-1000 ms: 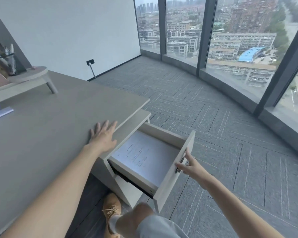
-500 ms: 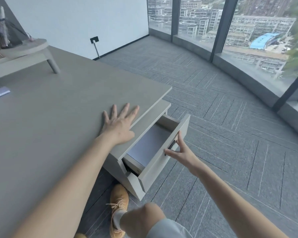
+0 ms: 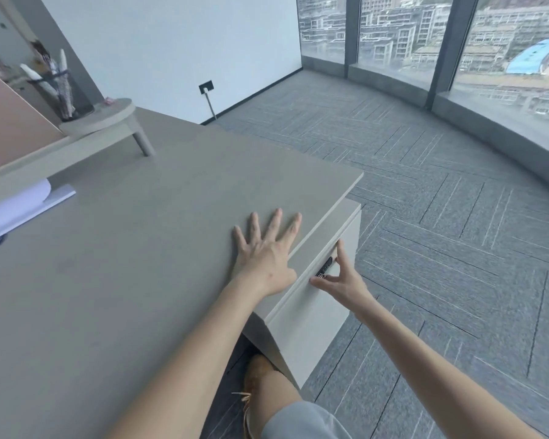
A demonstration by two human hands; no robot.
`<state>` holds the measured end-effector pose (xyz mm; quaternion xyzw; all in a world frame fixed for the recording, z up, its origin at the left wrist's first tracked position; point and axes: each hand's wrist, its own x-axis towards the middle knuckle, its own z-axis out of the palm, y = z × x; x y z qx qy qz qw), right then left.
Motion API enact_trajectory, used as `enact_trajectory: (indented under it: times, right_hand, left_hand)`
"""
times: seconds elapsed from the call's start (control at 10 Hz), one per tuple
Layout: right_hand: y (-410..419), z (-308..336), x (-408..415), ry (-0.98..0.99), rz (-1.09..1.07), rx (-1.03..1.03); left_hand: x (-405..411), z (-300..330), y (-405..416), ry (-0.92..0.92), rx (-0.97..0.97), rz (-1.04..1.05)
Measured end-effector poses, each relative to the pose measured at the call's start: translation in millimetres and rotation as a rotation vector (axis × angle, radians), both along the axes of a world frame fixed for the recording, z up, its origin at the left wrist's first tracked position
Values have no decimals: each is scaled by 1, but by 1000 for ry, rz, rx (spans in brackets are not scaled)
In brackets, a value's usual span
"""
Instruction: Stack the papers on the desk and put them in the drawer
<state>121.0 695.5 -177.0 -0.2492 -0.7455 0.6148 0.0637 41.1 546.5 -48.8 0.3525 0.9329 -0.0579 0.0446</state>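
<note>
The drawer point(image 3: 311, 299) of the pale cabinet under the desk's right corner sits flush with the cabinet front, closed. The papers are hidden inside it. My right hand point(image 3: 341, 280) rests against the drawer front with thumb and fingers spread beside the small dark handle point(image 3: 324, 267), gripping nothing. My left hand point(image 3: 263, 248) lies flat, fingers apart, on the grey desk point(image 3: 124, 264) near its right edge, just above the cabinet.
A raised shelf point(image 3: 102, 122) with a pen holder point(image 3: 57, 87) stands at the desk's back left, with a white object point(image 3: 16, 204) beneath it. My tan shoe point(image 3: 257, 375) and knee are beside the cabinet. Grey carpet and tall windows lie to the right.
The drawer has slid from wide open, with the papers showing, to fully closed under my right hand's push. My left hand stayed flat on the desk.
</note>
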Motion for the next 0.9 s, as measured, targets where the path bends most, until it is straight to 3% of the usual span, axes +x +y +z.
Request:
enact_trajectory:
  times: [0.4,0.6,0.7,0.9]
  right_hand:
    - [-2,3,-10,-84,56,177]
    - [2,22,-12,-205,159,369]
    - [8,31,-9,-168,61,540]
    - [3,70,-7,-104,43,616]
  left_hand:
    - [-1,0,1,7,-15,10]
    - [0,1,-1,-7,37,14]
    - [-1,2,-4,-58,155,36]
    - [9,26,-18,-244,546,117]
